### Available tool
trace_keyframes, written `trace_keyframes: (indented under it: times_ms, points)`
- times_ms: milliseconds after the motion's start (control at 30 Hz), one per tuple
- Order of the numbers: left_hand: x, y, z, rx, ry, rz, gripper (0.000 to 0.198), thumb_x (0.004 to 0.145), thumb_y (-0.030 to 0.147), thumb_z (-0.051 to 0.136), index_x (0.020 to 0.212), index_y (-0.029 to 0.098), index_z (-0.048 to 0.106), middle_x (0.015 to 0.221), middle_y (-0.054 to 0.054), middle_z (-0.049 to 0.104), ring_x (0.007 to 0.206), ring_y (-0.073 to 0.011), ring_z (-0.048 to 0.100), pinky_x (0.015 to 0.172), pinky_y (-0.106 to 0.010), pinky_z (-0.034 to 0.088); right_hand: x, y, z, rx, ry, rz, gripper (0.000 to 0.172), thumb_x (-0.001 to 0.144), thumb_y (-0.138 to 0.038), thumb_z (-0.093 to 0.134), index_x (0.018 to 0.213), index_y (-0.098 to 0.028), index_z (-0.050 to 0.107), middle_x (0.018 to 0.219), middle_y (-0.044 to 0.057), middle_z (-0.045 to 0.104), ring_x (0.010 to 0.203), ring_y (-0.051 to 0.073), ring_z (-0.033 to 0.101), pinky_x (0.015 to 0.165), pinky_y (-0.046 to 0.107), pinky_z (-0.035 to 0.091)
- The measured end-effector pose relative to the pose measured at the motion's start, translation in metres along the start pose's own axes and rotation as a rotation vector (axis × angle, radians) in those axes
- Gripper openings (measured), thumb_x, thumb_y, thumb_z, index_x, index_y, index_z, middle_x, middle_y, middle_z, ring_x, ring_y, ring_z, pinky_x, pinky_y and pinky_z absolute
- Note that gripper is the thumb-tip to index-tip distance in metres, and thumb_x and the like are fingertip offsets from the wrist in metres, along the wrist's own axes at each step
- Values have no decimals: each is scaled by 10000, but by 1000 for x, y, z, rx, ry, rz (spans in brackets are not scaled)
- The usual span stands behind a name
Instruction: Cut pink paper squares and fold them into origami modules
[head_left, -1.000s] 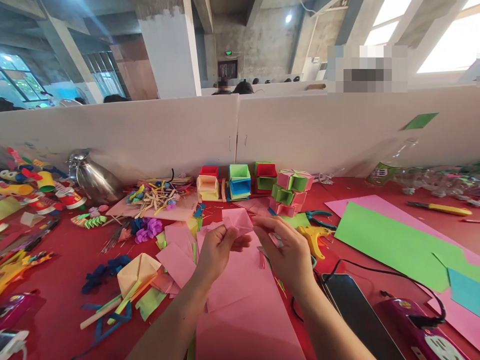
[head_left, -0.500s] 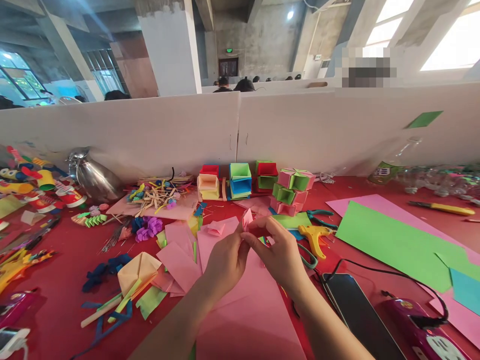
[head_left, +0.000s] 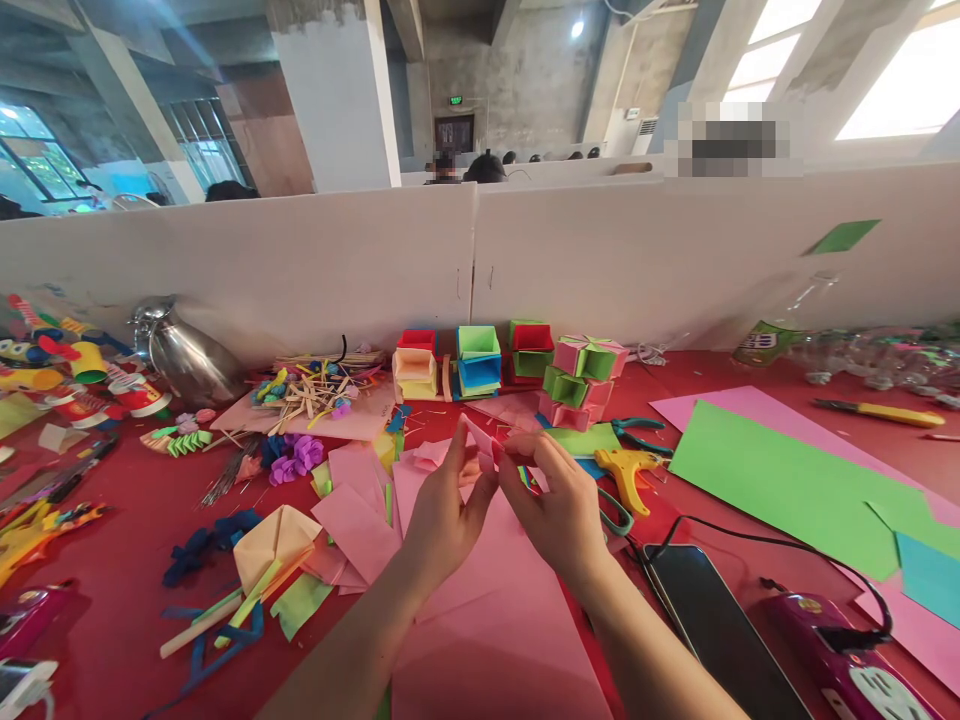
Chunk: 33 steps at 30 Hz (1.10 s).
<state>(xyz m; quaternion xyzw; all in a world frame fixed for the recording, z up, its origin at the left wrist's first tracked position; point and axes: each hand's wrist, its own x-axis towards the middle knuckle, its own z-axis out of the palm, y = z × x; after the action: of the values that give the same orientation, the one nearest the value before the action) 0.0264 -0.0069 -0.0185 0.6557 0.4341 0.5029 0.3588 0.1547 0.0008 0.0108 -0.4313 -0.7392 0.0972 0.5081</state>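
Between both hands, above the pink sheets, is a small folded piece of pink paper (head_left: 482, 440). My left hand (head_left: 450, 505) grips its left side, thumb and fingers closed on it. The fingertips of my right hand (head_left: 551, 495) pinch its right edge. Part of the paper is hidden behind the fingers. Under my wrists lie large pink paper sheets (head_left: 499, 640). Another folded pink piece (head_left: 430, 456) rests just behind my left hand, partly covered by it. Smaller pink squares (head_left: 358, 530) lie to the left.
Folded paper boxes (head_left: 478, 362) and a pink-green stack (head_left: 583, 385) stand along the white partition (head_left: 315, 260). On the right are a yellow glue gun (head_left: 628, 476), a phone (head_left: 720, 630), a power strip (head_left: 847, 650) and green paper (head_left: 780, 490). A steel jug (head_left: 187, 350) is at left.
The folded pink paper has turned from upright to slanting in my fingers. My left hand has opened its grip somewhat and shifted slightly left; my right fingers now pinch the right edge.
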Motion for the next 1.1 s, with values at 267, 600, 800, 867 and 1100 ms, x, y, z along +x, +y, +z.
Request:
trace_keyframes:
  times_ms: [267, 600, 800, 867, 1100]
  points:
    - [3, -4, -2, -75, 144, 23, 648, 778, 236, 649, 1327, 245, 304, 1155, -108, 591, 1053, -217, 594, 929, -424, 454, -1, 1, 3, 2, 1, -16, 114, 782, -119, 496, 790, -222, 543, 744, 13, 633, 673, 147, 610, 623, 263, 494]
    - [7, 2, -7, -293, 36, -124, 430, 754, 308, 668, 1129, 211, 482, 1160, -91, 591, 1137, -229, 526, 928, -387, 446, 0, 3, -1, -80, -16, -30, 266, 844, -155, 467, 1065, -212, 604, 867, 50, 657, 650, 142, 609, 595, 257, 501]
    - [8, 1, -11, -563, -10, -175, 429, 744, 327, 671, 1138, 218, 540, 1177, -69, 569, 1118, -234, 525, 874, -353, 482, 0, 3, -2, -78, -31, -86, 285, 856, -155, 463, 1084, -216, 623, 926, 74, 651, 733, 158, 626, 643, 265, 515]
    - [8, 1, -11, -641, -29, -204, 470, 749, 327, 667, 1187, 232, 528, 1216, -72, 552, 1120, -241, 525, 861, -355, 491, 1, 3, -2, -82, -34, -114, 283, 844, -135, 465, 1067, -203, 625, 930, 82, 643, 736, 160, 622, 640, 265, 513]
    - [7, 0, -15, -711, -60, -235, 424, 778, 346, 634, 1182, 227, 584, 1111, -61, 642, 1047, -237, 577, 852, -342, 470, 2, -1, -5, -58, -55, -243, 259, 822, -122, 498, 1050, -197, 596, 941, 78, 624, 797, 160, 613, 648, 263, 510]
